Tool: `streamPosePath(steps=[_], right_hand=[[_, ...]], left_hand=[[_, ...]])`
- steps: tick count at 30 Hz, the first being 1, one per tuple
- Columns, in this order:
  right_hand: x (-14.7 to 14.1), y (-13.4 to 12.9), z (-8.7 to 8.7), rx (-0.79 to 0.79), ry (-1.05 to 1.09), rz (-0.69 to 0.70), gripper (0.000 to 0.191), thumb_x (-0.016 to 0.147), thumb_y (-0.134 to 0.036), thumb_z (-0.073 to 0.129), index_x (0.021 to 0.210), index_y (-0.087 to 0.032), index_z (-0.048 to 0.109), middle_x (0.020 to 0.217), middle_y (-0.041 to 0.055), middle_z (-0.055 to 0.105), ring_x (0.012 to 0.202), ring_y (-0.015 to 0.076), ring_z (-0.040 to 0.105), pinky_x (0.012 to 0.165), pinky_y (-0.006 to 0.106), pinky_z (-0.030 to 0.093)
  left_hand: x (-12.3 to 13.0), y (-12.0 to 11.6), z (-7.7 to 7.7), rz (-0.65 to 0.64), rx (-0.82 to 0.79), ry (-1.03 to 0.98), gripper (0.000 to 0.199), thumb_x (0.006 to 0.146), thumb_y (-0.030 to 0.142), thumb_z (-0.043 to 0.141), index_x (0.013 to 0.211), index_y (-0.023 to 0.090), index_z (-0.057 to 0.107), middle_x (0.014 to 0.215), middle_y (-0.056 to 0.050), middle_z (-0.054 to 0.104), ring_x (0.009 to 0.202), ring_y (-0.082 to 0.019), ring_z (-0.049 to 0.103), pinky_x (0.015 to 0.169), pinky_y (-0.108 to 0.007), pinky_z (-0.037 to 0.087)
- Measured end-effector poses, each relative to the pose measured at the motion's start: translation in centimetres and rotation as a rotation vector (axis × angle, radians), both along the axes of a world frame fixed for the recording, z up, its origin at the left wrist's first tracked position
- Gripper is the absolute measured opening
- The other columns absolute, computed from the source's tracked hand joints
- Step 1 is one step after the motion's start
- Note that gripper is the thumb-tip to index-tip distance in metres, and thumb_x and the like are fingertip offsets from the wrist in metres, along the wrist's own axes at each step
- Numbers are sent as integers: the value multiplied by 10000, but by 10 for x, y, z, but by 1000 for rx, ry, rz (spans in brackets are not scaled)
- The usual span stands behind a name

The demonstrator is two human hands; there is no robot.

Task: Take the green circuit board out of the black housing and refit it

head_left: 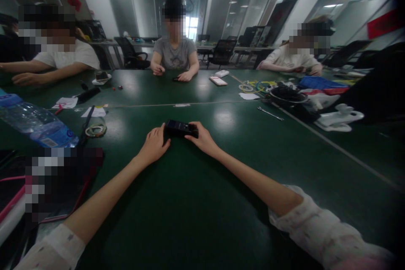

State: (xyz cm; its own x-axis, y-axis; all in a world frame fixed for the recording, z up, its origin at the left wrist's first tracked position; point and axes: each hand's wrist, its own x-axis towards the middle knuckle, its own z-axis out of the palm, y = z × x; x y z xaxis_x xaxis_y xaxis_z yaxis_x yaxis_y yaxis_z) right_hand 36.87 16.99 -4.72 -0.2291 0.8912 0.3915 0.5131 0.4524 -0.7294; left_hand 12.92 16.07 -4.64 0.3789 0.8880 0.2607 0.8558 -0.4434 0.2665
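Observation:
A black handheld device with a lit screen [177, 127] is between my two hands, low over the green table or resting on it; I cannot tell which. At its left end, my left hand [155, 143] grips the edge, fingers on the far side and thumb toward me. My right hand [202, 137] pinches the opposite end between thumb and fingers. Small lines show on the screen, too small to read. The undersides of the device and of my fingers are hidden.
To my left lie a large water bottle [41, 124], a bracelet-like ring [95, 130] and papers. A wrench [270, 113], coiled cables [253, 86], a white plastic part [341, 117] and a phone [218, 80] lie to the right. Three people sit around the table.

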Motion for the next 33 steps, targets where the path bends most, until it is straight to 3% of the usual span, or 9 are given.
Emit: streamPosePath(steps=[3,7,12,17,22,33], right_hand=[[-2,-1,2,9,65,-3,457,804,-256,681,1199,-221,454,1178,86,579,1116,233,584,981,463,480],[-4,-5,8,72,162,-32,456,830,-295,651,1220,-228,424,1218,98,549,1152,238,562,1009,444,471],[-1,-5,7,184,232,-225,471,858,-316,605,1257,-228,369,1244,117,501,1162,242,531,1025,436,453],[10,10,-10,171,231,-383,468,820,-246,614,1219,-206,371,1205,121,495,1144,249,517,1040,475,421],[17,21,-23,92,186,-444,452,789,-209,616,1181,-210,392,1148,102,507,1117,257,524,1021,517,422],[16,17,-21,121,80,-512,582,742,-219,682,1244,-186,388,1228,146,440,1180,315,445,1039,565,373]], left_hand=[[0,0,-1,10,-8,-1,678,944,435,376,1478,78,160,1396,-210,434,1310,-312,389,1048,-503,342],[-2,1,-2,-14,19,4,626,949,426,367,1455,85,229,1387,-192,448,1308,-300,389,1059,-495,334],[-2,1,0,-45,43,15,504,956,404,364,1364,110,388,1386,-167,458,1306,-289,387,1065,-490,336],[-2,1,-1,-48,49,11,475,954,405,369,1340,133,415,1378,-152,469,1303,-286,392,1065,-500,336],[-2,1,0,-49,38,14,491,956,403,364,1357,123,404,1385,-159,464,1307,-285,391,1068,-495,340],[-1,-1,3,-39,6,21,499,956,401,372,1365,117,402,1405,-159,451,1322,-290,378,1072,-507,337]])
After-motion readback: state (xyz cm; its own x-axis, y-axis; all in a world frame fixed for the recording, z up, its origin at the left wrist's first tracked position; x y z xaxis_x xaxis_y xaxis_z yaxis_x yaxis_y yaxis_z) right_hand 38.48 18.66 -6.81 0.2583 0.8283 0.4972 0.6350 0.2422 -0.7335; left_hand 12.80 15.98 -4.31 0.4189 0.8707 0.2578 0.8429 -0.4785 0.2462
